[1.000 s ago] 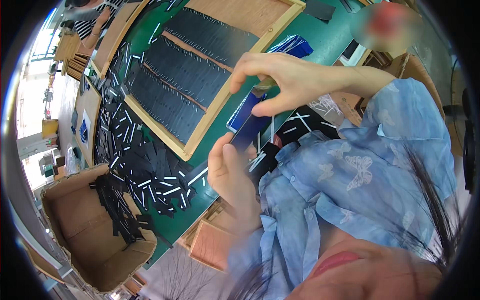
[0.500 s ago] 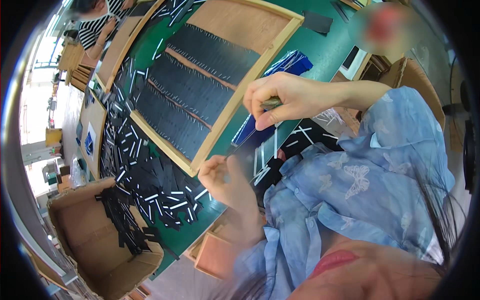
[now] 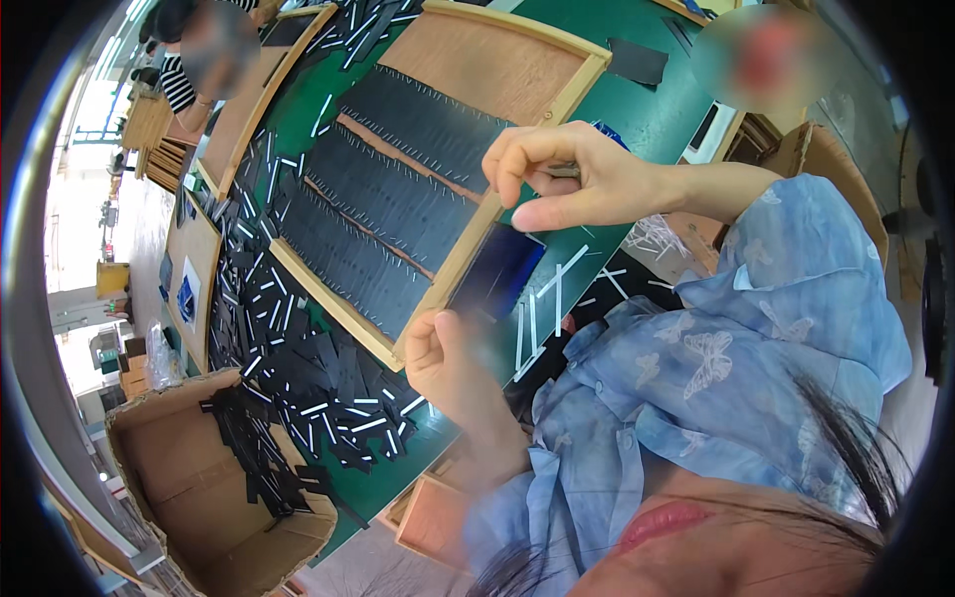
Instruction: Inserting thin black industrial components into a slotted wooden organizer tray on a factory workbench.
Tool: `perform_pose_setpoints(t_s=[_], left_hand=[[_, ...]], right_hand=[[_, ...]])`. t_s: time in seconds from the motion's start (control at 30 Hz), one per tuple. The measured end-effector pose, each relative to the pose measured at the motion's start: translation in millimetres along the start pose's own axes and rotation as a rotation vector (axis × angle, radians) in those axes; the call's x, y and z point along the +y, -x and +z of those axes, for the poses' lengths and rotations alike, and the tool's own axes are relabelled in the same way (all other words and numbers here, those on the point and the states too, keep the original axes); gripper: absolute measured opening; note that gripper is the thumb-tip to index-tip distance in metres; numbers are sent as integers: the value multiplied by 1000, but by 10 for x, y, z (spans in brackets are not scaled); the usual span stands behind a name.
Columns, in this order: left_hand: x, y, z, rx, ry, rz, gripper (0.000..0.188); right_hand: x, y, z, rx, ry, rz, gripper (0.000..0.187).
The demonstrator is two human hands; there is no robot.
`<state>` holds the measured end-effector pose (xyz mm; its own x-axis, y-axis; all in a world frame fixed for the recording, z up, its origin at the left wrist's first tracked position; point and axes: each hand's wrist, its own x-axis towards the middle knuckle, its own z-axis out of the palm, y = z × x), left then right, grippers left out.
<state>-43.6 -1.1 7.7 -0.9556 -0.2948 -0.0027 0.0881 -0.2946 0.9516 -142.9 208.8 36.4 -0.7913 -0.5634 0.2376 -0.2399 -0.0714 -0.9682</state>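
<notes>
The green surface (image 3: 642,114) carries a wooden frame (image 3: 333,306) filled with dark strips (image 3: 383,199). Of the 2 hands, the right hand (image 3: 567,184) curls at the upper edge of a dark blue sheet (image 3: 504,261), its grip unclear. The left hand (image 3: 438,348) seems to pinch the sheet's lower-left corner, beside the frame. Light, edge-only pressure should best avoid bending or smudging.

The bench (image 3: 642,114) was green-topped, with a wooden tray (image 3: 487,65) slanted toward eleven o'clock. Beside it, black and white strips (image 3: 316,360) sprawled in a loose heap, thickest around eight. A dark flat sheet (image 3: 638,62) lay at one o'clock, and a glossy blue bundle (image 3: 611,133), partly hidden, nearer in.
</notes>
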Motion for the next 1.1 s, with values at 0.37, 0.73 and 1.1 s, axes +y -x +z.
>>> perform_pose_setpoints(t_s=[0.37,0.73,1.1], left_hand=[[9,88,-8,1,-179,31,8],[-414,-111,135,-258,540,-476,43],[-597,398,-359,336,-1071,620,46]], right_hand=[[20,-30,-26,-235,-51,11,14],[59,-151,-37,-260,-20,-263,40],[1291,-2295,-1810,-32,1132,-65,39]])
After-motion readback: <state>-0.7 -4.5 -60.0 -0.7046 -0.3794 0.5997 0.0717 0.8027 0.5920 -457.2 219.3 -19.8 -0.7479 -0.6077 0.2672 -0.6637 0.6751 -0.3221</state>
